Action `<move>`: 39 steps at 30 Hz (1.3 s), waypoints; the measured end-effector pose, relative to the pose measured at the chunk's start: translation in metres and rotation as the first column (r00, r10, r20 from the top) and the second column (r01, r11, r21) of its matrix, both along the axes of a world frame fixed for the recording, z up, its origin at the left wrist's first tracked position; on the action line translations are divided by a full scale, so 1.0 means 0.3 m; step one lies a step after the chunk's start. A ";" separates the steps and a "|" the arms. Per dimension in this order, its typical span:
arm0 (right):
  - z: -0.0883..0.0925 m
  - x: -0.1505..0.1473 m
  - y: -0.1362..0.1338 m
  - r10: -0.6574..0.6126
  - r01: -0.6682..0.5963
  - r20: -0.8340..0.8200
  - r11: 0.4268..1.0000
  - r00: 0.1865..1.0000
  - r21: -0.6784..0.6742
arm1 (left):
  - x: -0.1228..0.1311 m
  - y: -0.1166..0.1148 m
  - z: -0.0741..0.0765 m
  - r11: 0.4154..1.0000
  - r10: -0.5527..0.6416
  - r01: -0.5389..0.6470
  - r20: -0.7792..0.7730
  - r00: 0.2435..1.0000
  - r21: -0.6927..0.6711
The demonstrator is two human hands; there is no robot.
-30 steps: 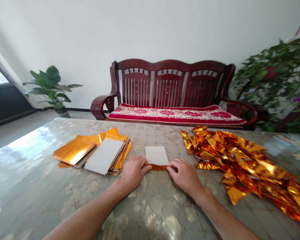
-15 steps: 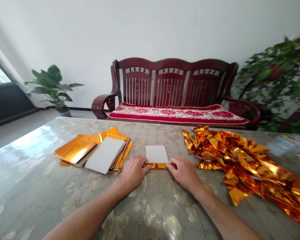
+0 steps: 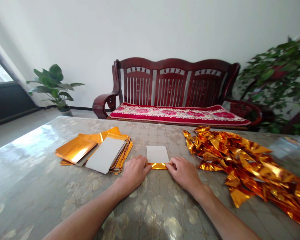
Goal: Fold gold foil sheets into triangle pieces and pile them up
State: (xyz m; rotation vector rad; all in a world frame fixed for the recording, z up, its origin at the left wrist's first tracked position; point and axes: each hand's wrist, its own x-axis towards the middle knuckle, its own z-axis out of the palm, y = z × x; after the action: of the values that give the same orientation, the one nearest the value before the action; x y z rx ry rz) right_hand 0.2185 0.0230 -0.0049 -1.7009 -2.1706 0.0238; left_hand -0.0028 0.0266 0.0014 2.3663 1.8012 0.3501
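Observation:
A sheet of gold foil paper (image 3: pixel 157 154) lies on the table in front of me, white side up. Its near edge is turned over, so a shiny gold strip shows along it. My left hand (image 3: pixel 135 168) pinches the left end of this strip between thumb and fingers. At the right end, my right hand (image 3: pixel 183 170) grips it the same way. Left of my left hand sits a loose stack of gold foil paper (image 3: pixel 105 155), some sheets white side up. Beyond my right hand spreads a heap of folded gold foil pieces (image 3: pixel 242 160).
The table (image 3: pixel 72 200) has a glossy, patterned cover. Behind it stands a dark red wooden bench (image 3: pixel 168 83) with a red and white floral cushion (image 3: pixel 175 113). Potted plants are at the left (image 3: pixel 56 86) and right (image 3: pixel 277 80). Clear plastic (image 3: pixel 285 146) lies at the table's far right.
The hands and the sheet look nearly the same. The whole view has shifted very slightly, and the gold strip catches the light more brightly.

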 end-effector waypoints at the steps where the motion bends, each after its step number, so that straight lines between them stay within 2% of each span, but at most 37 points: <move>1: -0.001 -0.001 0.001 0.000 0.000 0.002 1.000 1.000 0.004 | 0.001 0.000 -0.001 1.000 0.001 -0.001 -0.003 1.000 0.000; 21: -0.013 -0.004 0.005 -0.014 0.010 0.079 0.998 0.997 0.057 | 0.018 -0.010 0.014 0.999 0.035 -0.037 -0.130 0.991 -0.017; 39: -0.013 0.003 0.000 0.028 -0.028 0.004 0.998 1.000 0.048 | 0.005 -0.018 0.008 0.999 0.030 -0.032 -0.049 0.998 -0.034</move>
State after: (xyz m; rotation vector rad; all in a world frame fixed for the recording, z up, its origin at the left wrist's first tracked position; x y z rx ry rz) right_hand 0.2195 0.0231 -0.0087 -1.6446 -2.1795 -0.0235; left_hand -0.0013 0.0210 0.0039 2.3454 1.8513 0.2653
